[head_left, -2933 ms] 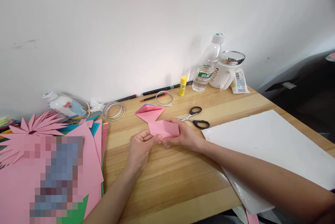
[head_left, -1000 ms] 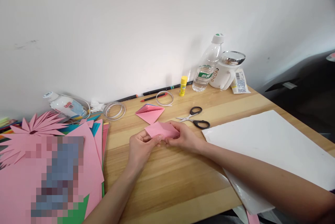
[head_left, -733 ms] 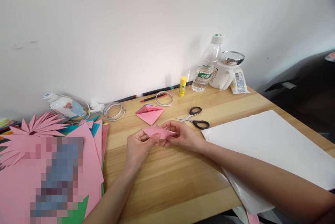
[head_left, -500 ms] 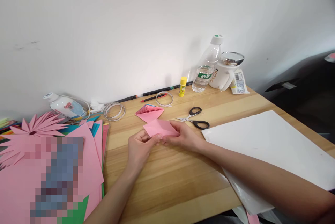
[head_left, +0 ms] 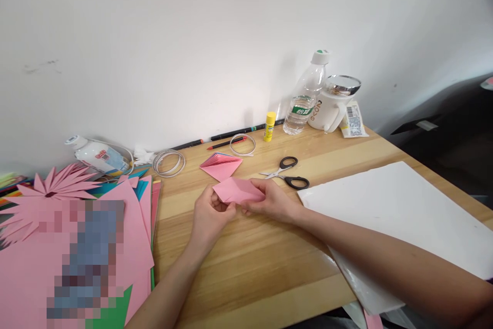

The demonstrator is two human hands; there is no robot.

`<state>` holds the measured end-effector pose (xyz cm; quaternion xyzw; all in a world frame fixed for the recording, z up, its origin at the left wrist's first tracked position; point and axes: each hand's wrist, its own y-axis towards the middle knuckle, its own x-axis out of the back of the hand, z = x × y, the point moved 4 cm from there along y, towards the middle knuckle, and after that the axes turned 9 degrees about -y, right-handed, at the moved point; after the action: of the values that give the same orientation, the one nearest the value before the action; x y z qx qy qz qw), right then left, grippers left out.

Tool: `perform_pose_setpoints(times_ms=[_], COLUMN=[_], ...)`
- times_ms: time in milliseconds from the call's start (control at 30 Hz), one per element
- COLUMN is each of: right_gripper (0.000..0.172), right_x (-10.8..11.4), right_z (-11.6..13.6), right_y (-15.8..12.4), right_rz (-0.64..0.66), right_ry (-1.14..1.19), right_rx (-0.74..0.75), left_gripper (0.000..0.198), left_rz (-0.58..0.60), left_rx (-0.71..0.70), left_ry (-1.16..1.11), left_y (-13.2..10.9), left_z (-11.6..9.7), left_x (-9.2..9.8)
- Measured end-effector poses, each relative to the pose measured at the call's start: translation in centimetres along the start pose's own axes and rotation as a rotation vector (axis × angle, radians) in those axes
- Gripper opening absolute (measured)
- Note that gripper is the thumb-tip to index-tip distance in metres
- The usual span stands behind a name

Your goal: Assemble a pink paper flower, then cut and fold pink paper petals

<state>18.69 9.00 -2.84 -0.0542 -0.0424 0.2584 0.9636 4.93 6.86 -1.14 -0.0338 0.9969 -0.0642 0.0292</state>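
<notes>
A small folded pink paper (head_left: 238, 190) is held just above the wooden desk (head_left: 246, 262), between both hands. My left hand (head_left: 210, 216) pinches its near left corner with the fingers curled. My right hand (head_left: 271, 200) grips its right end, thumb under and fingers over it. Just behind it on the desk lies a stack of folded pink paper pieces (head_left: 220, 164) shaped like a kite.
Black-handled scissors (head_left: 287, 174) lie right of the hands, a large white sheet (head_left: 400, 216) further right. Coloured paper sheets (head_left: 127, 226) and a pink paper flower (head_left: 54, 188) fill the left. Tape rings (head_left: 168, 162), pens, a glue stick (head_left: 269, 126), a water bottle (head_left: 306, 95) and a mug (head_left: 333, 103) line the wall.
The pink paper has gone from an open rectangle to a flatter, narrower folded shape. Both hands stayed in place, turning and pressing it; my left fingers have shifted up along its left edge.
</notes>
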Motion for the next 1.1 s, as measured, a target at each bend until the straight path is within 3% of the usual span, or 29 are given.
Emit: perform_pose_setpoints(times_ms=[200,300,400,467,567,633,767,867,967,1100], right_gripper=[0.015,0.015,0.022,0.028,0.033,0.035,0.037,0.022,0.005,0.035], right_x=[0.2,0.5,0.7,0.8,0.8,0.5,0.3,0.7,0.9,0.7], right_z=[-0.4,-0.1,0.2,0.3,0.3,0.1,0.0,0.7,1.4,1.6], right_y=[0.0,-0.1,-0.2,-0.2,-0.1,0.1,0.1,-0.1,-0.5,-0.8], right_rz=[-0.003,-0.018,-0.052,-0.076,-0.069,-0.025,-0.007,-0.112,-0.138,-0.128], right_ry=[0.015,0.013,0.063,0.100,0.119,0.121,0.196,0.214,0.038,-0.292], right_rx=[-0.024,-0.035,-0.076,-0.100,-0.077,-0.032,0.029,0.145,0.301,0.447], left_gripper=[0.038,0.034,0.031,0.031,0.030,0.020,0.022,0.019,0.017,0.016], left_rz=[-0.060,-0.196,-0.287,-0.173,0.187,0.269,0.075,-0.056,-0.063,-0.013], left_rx=[-0.048,-0.125,-0.156,-0.101,0.030,0.061,0.058,0.101,0.139,0.171], left_ry=[0.081,0.126,0.013,-0.050,-0.028,0.029,0.073,0.025,0.077,0.160], left_y=[0.4,0.9,1.2,1.2,0.6,0.1,0.3,0.6,0.7,0.7], left_z=[-1.1,-1.9,-2.1,-1.7,-0.6,0.0,0.3,-0.2,-0.7,-0.7], left_x=[1.2,2.9,3.9,3.3,0.8,0.0,0.9,1.9,2.1,1.9])
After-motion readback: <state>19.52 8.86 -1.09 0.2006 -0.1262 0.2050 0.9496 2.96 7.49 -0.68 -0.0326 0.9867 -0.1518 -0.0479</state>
